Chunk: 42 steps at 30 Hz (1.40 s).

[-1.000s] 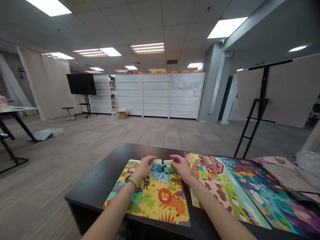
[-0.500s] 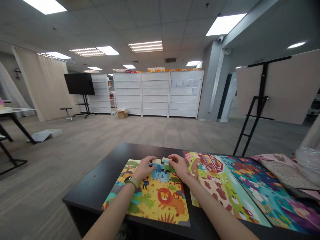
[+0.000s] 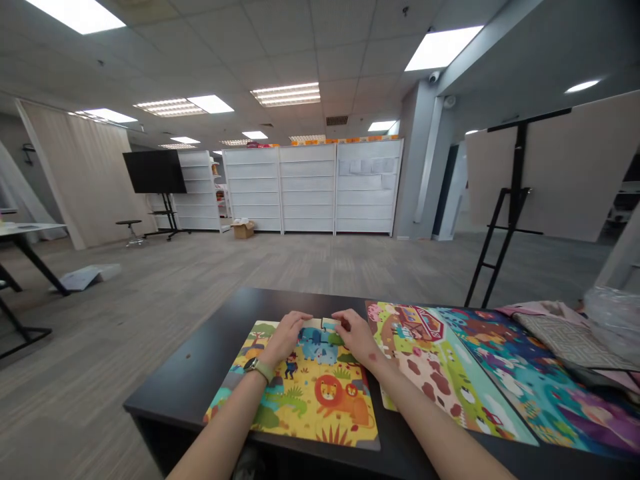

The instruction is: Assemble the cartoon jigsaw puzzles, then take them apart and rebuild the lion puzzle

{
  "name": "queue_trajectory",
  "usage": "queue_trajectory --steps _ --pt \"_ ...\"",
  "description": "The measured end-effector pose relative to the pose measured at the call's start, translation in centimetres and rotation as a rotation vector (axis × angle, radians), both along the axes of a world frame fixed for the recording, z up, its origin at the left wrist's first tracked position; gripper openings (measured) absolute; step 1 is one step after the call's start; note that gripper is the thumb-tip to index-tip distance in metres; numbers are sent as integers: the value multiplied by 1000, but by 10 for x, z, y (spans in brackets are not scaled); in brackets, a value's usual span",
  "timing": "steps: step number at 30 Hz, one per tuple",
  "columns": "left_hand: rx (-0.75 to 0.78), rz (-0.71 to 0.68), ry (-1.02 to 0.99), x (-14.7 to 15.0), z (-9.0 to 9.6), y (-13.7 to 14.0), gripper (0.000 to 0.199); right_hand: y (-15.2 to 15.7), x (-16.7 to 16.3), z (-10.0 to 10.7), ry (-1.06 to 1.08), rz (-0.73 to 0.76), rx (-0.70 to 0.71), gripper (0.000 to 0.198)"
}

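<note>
A jigsaw puzzle [image 3: 320, 387] with a lion, elephants and a crocodile lies nearly whole on the black table. My left hand [image 3: 286, 341], with a watch on its wrist, bends its fingers over the far edge, thumb and fingertips closed on a pale-topped puzzle piece [image 3: 313, 324] above the elephants. Just to the right, my right hand [image 3: 356, 335] pinches another puzzle piece [image 3: 329, 325], pale blue and green. A thin dark gap shows between these two pieces. My fingers partly cover both.
Right of the puzzle lie a farm picture puzzle [image 3: 425, 373] and a dark blue animal picture [image 3: 520, 373]. Cloth bags [image 3: 555, 337] and clear plastic [image 3: 613, 323] are at the far right. A board on a black stand [image 3: 517, 173] rises behind the black table [image 3: 185, 380].
The right piece has come down to the puzzle's far edge, and the gap around both pieces has narrowed. Both hands stay at that edge. The camera view has shifted slightly.
</note>
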<state>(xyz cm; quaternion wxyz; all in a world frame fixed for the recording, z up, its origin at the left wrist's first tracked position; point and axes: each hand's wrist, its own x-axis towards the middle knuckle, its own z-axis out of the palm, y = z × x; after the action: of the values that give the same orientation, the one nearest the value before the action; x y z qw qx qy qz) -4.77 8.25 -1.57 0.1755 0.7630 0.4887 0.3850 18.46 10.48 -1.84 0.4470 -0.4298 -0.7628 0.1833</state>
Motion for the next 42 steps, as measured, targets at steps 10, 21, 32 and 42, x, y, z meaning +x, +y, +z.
queue_trajectory --steps 10,21,32,42 --pt "0 69 160 3 0 -1 44 -9 0 3 -245 -31 35 32" --pt "-35 174 396 10 -14 -1 41 -20 -11 0 -551 -124 19 19" --pt "39 97 434 36 10 -32 23 -24 -8 1 -524 -122 48 22" --pt "123 -14 412 106 -4 -167 32 -148 35 5 38 -214 266 26"
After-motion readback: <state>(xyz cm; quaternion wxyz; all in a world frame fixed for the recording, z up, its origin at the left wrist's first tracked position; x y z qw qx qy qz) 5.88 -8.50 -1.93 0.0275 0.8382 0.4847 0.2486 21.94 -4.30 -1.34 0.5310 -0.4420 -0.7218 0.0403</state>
